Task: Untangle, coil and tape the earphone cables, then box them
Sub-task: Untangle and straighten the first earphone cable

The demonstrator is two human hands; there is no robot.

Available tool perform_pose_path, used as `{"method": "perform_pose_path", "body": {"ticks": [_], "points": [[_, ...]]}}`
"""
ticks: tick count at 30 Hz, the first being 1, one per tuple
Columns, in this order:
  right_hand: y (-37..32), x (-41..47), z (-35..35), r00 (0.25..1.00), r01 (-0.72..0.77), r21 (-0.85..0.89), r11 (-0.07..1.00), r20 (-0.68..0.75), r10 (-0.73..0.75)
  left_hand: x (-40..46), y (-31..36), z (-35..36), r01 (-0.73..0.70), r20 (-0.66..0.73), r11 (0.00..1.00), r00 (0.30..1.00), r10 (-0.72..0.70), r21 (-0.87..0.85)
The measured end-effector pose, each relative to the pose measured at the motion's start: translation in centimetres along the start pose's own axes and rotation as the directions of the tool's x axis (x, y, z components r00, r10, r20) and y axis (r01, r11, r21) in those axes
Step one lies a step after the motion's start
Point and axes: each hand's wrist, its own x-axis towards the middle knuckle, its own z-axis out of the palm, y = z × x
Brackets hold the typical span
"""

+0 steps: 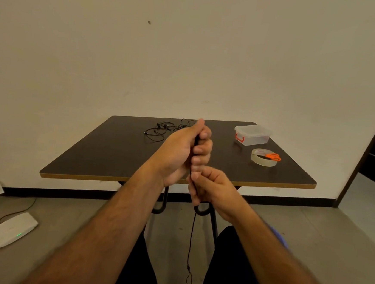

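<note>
Left hand, raised in front of the table edge, fisted around a black earphone cable; right hand, directly beneath and touching it, pinching the same cable, whose free end hangs down between the knees; behind the hands, a tangle of further earphone cables lying on the dark table near its far edge; at far right, a lidded clear box with red clasp; just nearer, a tape roll with orange-handled scissors resting across it.
</note>
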Motion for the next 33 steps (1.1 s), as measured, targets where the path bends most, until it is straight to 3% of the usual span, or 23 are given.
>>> {"method": "perform_pose_path", "body": {"ticks": [5,11,16,19,22,26,33], "points": [[-0.3,-1.4,0.0,0.987,-0.025,-0.114,0.993,0.154,0.043,0.7,0.9,-1.2,-0.119,-0.161,0.983,0.977,0.141,0.141],[-3.1,-1.9,-1.0,0.954,-0.014,-0.222,0.975,0.29,0.079,0.9,0.4,-2.4,-0.082,-0.238,0.89,0.949,0.207,0.448],[-6.4,-1.3,-1.2,0.993,0.112,-0.559,0.821,0.08,-0.081,0.9,-1.0,-2.7,0.021,-0.253,0.826,0.956,0.148,0.564],[-7.6,-0.6,-1.8,0.968,0.165,-0.677,0.717,-0.027,-0.248,0.3,-1.2,-2.4,0.06,-0.196,0.835,0.979,0.057,0.547],[-8.2,0.3,-2.6,0.935,0.208,-0.646,0.734,-0.09,-0.344,-0.1,-1.4,-1.9,0.089,-0.124,0.866,0.992,-0.032,0.493],[-8.5,1.3,-3.3,0.942,0.281,-0.441,0.852,-0.041,-0.332,-0.2,-1.7,-1.2,0.184,0.013,0.939,0.981,-0.196,0.29],[-6.8,2.5,-3.7,0.953,0.269,-0.083,0.96,-0.118,-0.278,0.4,-1.4,-0.7,0.24,0.223,0.969,0.949,-0.223,-0.051]]}}
